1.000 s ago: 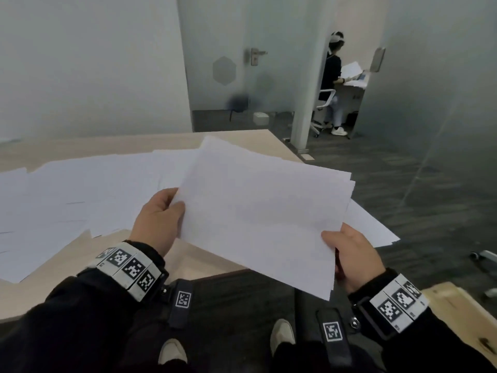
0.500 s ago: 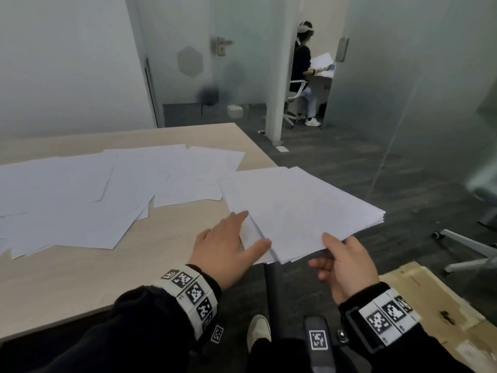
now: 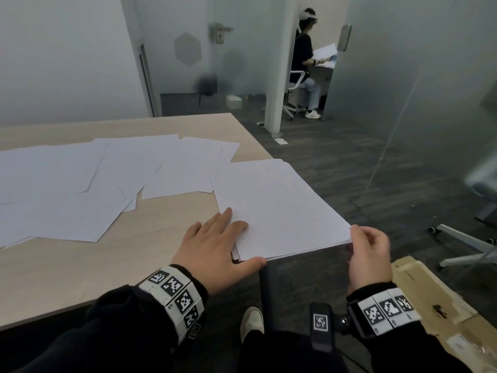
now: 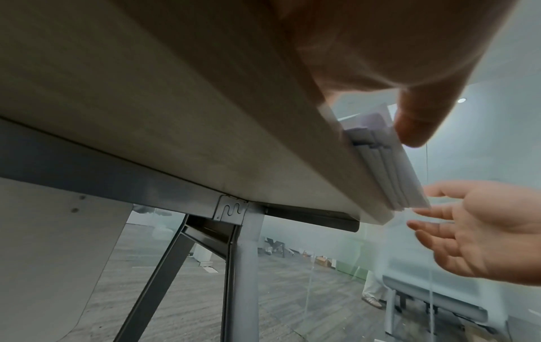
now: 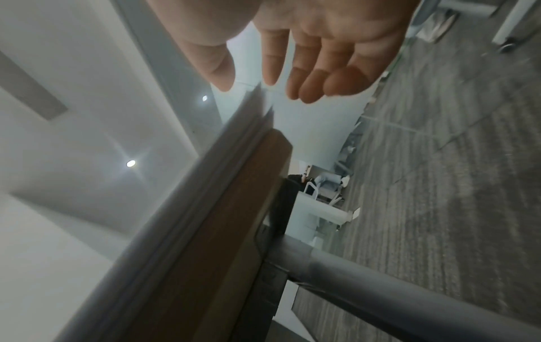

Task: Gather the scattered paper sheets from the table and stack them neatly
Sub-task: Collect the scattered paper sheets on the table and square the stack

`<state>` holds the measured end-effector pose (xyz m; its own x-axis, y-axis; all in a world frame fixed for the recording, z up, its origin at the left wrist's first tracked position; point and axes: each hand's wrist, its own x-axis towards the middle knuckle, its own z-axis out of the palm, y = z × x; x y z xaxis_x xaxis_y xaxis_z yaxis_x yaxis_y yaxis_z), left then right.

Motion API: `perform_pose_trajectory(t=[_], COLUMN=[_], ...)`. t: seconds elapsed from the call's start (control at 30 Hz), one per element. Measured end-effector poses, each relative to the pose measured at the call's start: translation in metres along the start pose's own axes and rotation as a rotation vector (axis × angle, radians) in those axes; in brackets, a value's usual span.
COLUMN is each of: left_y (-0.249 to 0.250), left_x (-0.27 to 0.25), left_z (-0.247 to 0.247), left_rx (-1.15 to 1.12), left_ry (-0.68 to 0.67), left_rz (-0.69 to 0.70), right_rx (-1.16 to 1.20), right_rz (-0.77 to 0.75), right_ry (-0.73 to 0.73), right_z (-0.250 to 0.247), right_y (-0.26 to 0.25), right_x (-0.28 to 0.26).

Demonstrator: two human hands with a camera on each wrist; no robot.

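A stack of white sheets (image 3: 277, 208) lies flat on the near right corner of the light wood table (image 3: 107, 265), overhanging its edge a little. My left hand (image 3: 215, 243) lies flat with straight fingers on the stack's left edge, the thumb along its near edge. My right hand (image 3: 368, 251) is at the stack's near right corner, fingers relaxed and gripping nothing. In the left wrist view the stack's edge (image 4: 386, 166) shows uneven layers, with the right hand (image 4: 483, 231) open beside it. Several scattered sheets (image 3: 80, 184) cover the table to the left.
A dark table leg (image 3: 266, 300) drops below the corner by my shoe. Flattened cardboard (image 3: 430, 305) lies on the floor at right, with a chair base (image 3: 470, 246) beyond. A glass wall stands to the right. A seated person (image 3: 304, 63) holds paper in the far doorway.
The stack I held up in both hands has come down onto the table corner. My left hand let go and now lies flat on it; my right hand has loosened at the corner.
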<state>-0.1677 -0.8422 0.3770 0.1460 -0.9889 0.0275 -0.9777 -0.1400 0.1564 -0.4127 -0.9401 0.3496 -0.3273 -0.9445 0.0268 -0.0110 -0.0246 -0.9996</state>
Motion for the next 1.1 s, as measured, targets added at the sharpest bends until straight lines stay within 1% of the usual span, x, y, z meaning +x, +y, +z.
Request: perform_pose_trajectory(t=[0.03,0.13,0.23,0.4,0.5,0.63,0.73,0.9,1.1], left_y=[0.000,0.002,0.003,0.000,0.000,0.000,0.000,-0.001,-0.003], left_x=[0.000,0.000,0.001,-0.001,-0.001,-0.001,-0.001,-0.002,-0.001], left_z=[0.001,0.002,0.000,0.000,0.001,0.000,0.001,0.001,0.002], left_rx=[0.004,0.009,0.026,0.037,0.041,0.057,0.064,0.065,0.050], left_ry=[0.014,0.049,0.048,0.043,0.041,0.017,0.023,0.028,0.022], left_rz=[-0.012,-0.077,-0.090,-0.062,-0.061,-0.041,-0.030,-0.018,-0.012], right_rx=[0.023,0.049,0.028,0.047,-0.001,-0.004,-0.007,0.040,0.013], right_rz=[0.022,0.100,0.113,0.070,0.036,0.039,0.035,0.089,0.119], right_ry=[0.001,-0.092,-0.135,-0.139,-0.143,-0.129,-0.125,-0.118,-0.156], right_z=[0.001,0.012,0.025,0.035,0.037,0.037,0.037,0.041,0.037], right_y=[0.001,0.006,0.002,-0.001,0.000,-0.001,-0.004,0.001,0.001], right_x=[0.005,0.024,0.028,0.031,0.031,0.029,0.031,0.032,0.027])
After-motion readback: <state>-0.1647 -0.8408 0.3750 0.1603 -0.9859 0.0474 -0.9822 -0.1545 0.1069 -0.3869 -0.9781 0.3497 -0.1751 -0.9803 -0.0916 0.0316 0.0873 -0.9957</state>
